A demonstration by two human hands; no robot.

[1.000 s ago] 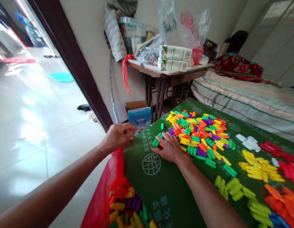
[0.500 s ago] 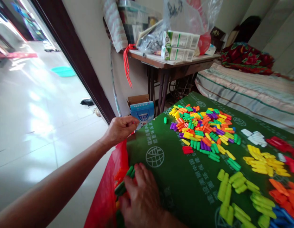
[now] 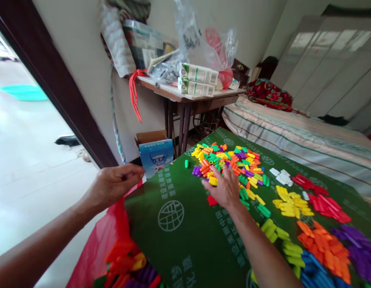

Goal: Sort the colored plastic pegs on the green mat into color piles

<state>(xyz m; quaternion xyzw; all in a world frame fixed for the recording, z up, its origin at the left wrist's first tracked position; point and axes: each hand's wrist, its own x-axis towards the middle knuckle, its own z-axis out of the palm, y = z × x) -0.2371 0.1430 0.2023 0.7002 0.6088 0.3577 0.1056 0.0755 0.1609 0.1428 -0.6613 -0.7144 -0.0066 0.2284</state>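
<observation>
The mixed pile of plastic tube pieces (image 3: 233, 160) lies toward the far left of the table (image 3: 179, 244), on its green printed cover, with many colours jumbled together. We see the right hand (image 3: 226, 189) lying on the pile's near edge, palm down, fingers spread and released. It grips nothing, and lies flat as a hand does when raking through loose bits. A red piece (image 3: 212, 200) lies just by the heel of that hand, and a lone green piece (image 3: 186, 163) sits apart, left of the pile. The left hand (image 3: 113, 186) is clenched in a pinch at the table's near corner, where the rim of the red plastic bag (image 3: 113, 236) comes up. We judge that it grasps that rim, so the bag's mouth hangs open right against the table edge — more coloured pieces show inside it. To the right the pieces lie in separate heaps by colour — a white heap (image 3: 280, 175), a yellow heap (image 3: 290, 202), a red heap (image 3: 323, 202), an orange heap (image 3: 323, 244) and a lime heap (image 3: 278, 236). Each heap is set apart from its neighbours, which we take to be what keeps the colours from mingling again.
</observation>
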